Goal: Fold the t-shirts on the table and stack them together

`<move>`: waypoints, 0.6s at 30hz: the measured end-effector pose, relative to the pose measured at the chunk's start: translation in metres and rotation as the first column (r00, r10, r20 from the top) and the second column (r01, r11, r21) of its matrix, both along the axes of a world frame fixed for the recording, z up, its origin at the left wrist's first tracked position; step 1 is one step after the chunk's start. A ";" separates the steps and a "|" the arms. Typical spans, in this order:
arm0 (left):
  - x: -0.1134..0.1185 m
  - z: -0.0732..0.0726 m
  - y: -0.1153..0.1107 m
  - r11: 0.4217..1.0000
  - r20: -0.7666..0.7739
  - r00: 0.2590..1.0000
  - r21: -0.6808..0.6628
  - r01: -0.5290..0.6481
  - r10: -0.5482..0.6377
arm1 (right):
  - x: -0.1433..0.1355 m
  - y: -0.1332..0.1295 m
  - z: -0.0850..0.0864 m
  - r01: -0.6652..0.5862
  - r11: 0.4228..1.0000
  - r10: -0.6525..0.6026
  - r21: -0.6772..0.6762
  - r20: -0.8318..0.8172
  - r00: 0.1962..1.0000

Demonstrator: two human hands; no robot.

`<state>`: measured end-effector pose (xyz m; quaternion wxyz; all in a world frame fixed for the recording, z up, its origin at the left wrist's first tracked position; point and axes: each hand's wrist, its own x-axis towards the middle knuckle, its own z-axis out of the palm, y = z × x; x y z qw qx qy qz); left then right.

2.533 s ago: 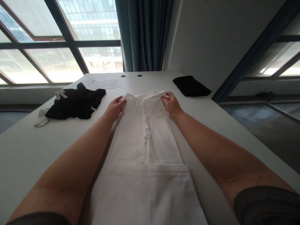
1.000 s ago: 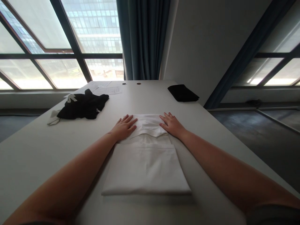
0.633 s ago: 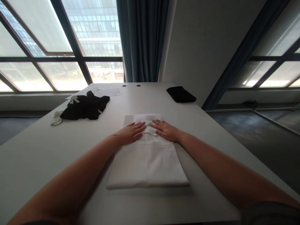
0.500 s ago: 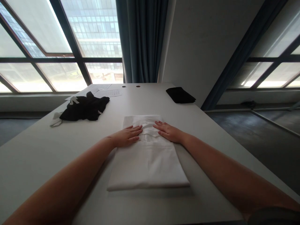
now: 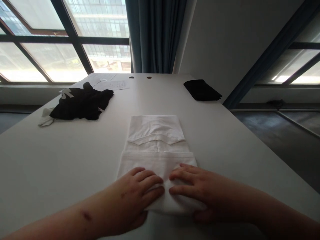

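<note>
- Laying my left hand (image 5: 140, 196) and right hand (image 5: 200, 186) on the folded white garment (image 5: 156, 126), lower centre of frame.
- Fingers loosely spread; whether either grips, I cannot tell.

We see a white surface (image 5: 82, 160) with two round holes near its far edge. On it we find the folded white garment (image 5: 156, 128) near the middle, a crumpled black garment (image 5: 80, 103) and pale cloth (image 5: 46, 116) touching at left, papers (image 5: 116, 85) beyond them, and folded black cloth (image 5: 202, 90) at far right.
</note>
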<state>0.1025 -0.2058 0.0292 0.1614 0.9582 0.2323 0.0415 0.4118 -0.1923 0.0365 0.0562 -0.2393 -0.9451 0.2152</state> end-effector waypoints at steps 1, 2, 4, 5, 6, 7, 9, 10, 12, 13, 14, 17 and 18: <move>-0.001 -0.003 0.003 1.000 -0.008 1.000 0.021 -0.018 0.018 | 0.002 0.001 -0.004 0.009 1.000 -0.009 0.001 -0.019 1.000; -0.004 -0.006 0.006 0.998 -0.011 0.999 0.050 -0.036 0.037 | 0.005 0.003 -0.009 0.019 1.000 -0.019 0.004 -0.040 0.999; -0.013 -0.011 0.016 0.989 -0.007 0.996 0.119 -0.090 0.091 | 0.013 0.011 -0.018 0.066 0.997 -0.063 0.032 -0.082 0.995; -0.020 -0.013 0.022 0.981 -0.004 0.992 0.150 -0.123 0.125 | 0.017 0.016 -0.021 0.110 0.992 -0.104 0.053 -0.101 0.989; -0.026 -0.015 0.029 0.972 -0.004 0.987 0.175 -0.159 0.162 | 0.021 0.021 -0.023 0.161 0.984 -0.152 0.075 -0.118 0.981; -0.033 -0.015 0.036 0.962 -0.007 0.979 0.190 -0.197 0.202 | 0.024 0.027 -0.025 0.211 0.973 -0.198 0.091 -0.133 0.971; -0.044 -0.014 0.048 0.940 -0.002 0.960 0.203 -0.274 0.280 | 0.029 0.037 -0.025 0.261 0.959 -0.244 0.106 -0.155 0.957; -0.048 -0.013 0.053 0.926 0.006 0.947 0.208 -0.314 0.320 | 0.031 0.041 -0.025 0.262 0.959 -0.244 0.108 -0.156 0.957; -0.052 -0.010 0.059 0.889 0.042 0.917 0.228 -0.396 0.397 | 0.031 0.046 -0.026 0.238 0.965 -0.222 0.107 -0.141 0.965; -0.053 -0.008 0.060 0.869 0.064 0.901 0.243 -0.431 0.429 | 0.031 0.046 -0.027 0.225 0.969 -0.211 0.106 -0.129 0.969; -0.054 -0.007 0.060 0.851 0.085 0.888 0.258 -0.458 0.452 | 0.030 0.046 -0.028 0.217 0.971 -0.205 0.104 -0.115 0.972; -0.055 -0.006 0.058 0.825 0.138 0.869 0.275 -0.495 0.475 | 0.025 0.041 -0.028 0.174 0.982 -0.169 0.072 -0.076 0.983; -0.056 -0.006 0.058 0.829 0.152 0.871 0.266 -0.491 0.467 | 0.022 0.039 -0.027 0.141 0.989 -0.137 0.051 -0.066 0.988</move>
